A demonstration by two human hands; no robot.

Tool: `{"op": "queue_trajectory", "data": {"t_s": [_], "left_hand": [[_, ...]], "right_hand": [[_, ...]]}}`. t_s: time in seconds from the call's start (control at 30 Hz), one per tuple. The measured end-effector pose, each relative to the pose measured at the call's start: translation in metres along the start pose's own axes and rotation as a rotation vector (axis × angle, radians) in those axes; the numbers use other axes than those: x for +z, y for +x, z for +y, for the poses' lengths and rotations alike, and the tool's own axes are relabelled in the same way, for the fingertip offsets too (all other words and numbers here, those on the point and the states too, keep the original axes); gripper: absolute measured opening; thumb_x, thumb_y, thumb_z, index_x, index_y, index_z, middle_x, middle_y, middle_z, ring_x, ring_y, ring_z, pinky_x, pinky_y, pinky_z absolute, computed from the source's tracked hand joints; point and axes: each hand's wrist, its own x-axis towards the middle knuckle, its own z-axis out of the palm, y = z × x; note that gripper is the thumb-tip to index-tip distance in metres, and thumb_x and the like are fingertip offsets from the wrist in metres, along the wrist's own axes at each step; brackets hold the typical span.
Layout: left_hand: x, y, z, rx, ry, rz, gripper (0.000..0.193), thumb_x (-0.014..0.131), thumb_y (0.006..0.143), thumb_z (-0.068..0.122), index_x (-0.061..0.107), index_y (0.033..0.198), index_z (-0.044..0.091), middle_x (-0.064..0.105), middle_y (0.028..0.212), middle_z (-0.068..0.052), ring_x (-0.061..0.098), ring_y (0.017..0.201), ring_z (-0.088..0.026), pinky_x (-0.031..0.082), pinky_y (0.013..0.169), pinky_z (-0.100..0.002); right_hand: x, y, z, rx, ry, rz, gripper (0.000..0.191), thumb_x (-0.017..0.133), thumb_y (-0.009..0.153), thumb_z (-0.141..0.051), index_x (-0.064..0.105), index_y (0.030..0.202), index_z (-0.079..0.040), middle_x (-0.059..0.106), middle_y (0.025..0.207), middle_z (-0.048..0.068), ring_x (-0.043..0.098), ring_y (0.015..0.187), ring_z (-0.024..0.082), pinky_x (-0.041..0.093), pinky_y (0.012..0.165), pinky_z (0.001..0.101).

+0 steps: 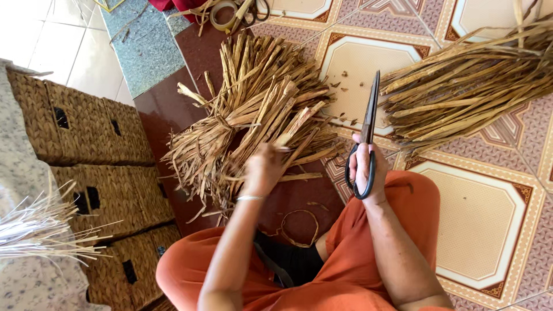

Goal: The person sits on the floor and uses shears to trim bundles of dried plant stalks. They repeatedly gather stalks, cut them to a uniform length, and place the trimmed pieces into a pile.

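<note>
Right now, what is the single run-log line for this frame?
left hand: grasping dried brown fibre strips | right hand: holding black metal scissors, blades closed, upward | second strip bundle: untouched, right

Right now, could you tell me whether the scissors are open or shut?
Shut: the scissors' blades lie together as one dark line, pointing up from the right hand.

Black scissors (366, 135) upright, blades shut; dry tan stalk pile (253, 115) fanned on floor.
</note>
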Motion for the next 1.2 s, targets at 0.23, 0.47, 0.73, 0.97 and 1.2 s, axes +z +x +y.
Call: {"op": "queue_trajectory", "data": {"t_s": [0.23,0.47,0.73,0.97,1.2], "left_hand": [[0.083,0.038,0.025,0.224,0.053,0.199,0.028,0.079,0.086,0.026,0.067,0.103,0.007,0.072,0.092,-0.019,0.07,0.084,-0.035,0.056,0.076,-0.048],[0.03,0.01,0.013,0.168,-1.0,-0.229,0.019,0.068,0.1,0.017,0.066,0.114,0.005,0.069,0.091,-0.007,0.06,0.076,-0.017,0.05,0.065,-0.032],[-0.035,-0.062,0.002,0.155,-1.214,-0.065,0.027,0.067,0.099,0.016,0.065,0.125,0.009,0.066,0.089,0.005,0.058,0.078,-0.004,0.049,0.067,-0.021],[-0.009,-0.065,-0.026,0.166,-1.255,-0.041,0.023,0.071,0.096,0.016,0.072,0.116,0.005,0.07,0.089,0.006,0.059,0.08,-0.004,0.05,0.07,-0.021],[-0.006,-0.061,-0.031,0.127,-1.203,0.013,0.021,0.07,0.098,0.013,0.075,0.116,0.003,0.066,0.086,0.005,0.053,0.077,-0.004,0.046,0.066,-0.022]], "right_hand": [[0.0,0.003,0.007,0.024,0.005,-0.027,0.034,0.049,0.11,-0.026,0.062,0.128,0.0,0.054,0.065,0.001,0.046,0.046,0.007,0.038,0.042,0.0224],[0.001,-0.007,0.009,-0.011,-0.149,-0.261,0.046,0.046,0.106,-0.041,0.059,0.136,-0.007,0.061,0.077,-0.001,0.054,0.06,0.006,0.046,0.054,0.022],[0.037,-0.057,0.009,0.03,-0.146,-0.631,0.067,0.034,0.112,-0.062,0.063,0.12,-0.001,0.059,0.089,0.0,0.056,0.08,0.01,0.048,0.071,0.0262],[0.062,-0.071,-0.003,0.028,-0.195,-0.609,0.074,0.038,0.1,-0.061,0.049,0.146,-0.004,0.056,0.084,-0.002,0.053,0.072,0.01,0.047,0.065,0.0264],[0.065,-0.066,-0.003,-0.062,-0.305,-0.6,0.061,0.042,0.111,-0.056,0.063,0.12,0.0,0.058,0.079,-0.001,0.056,0.071,0.008,0.05,0.072,0.0242]]}}
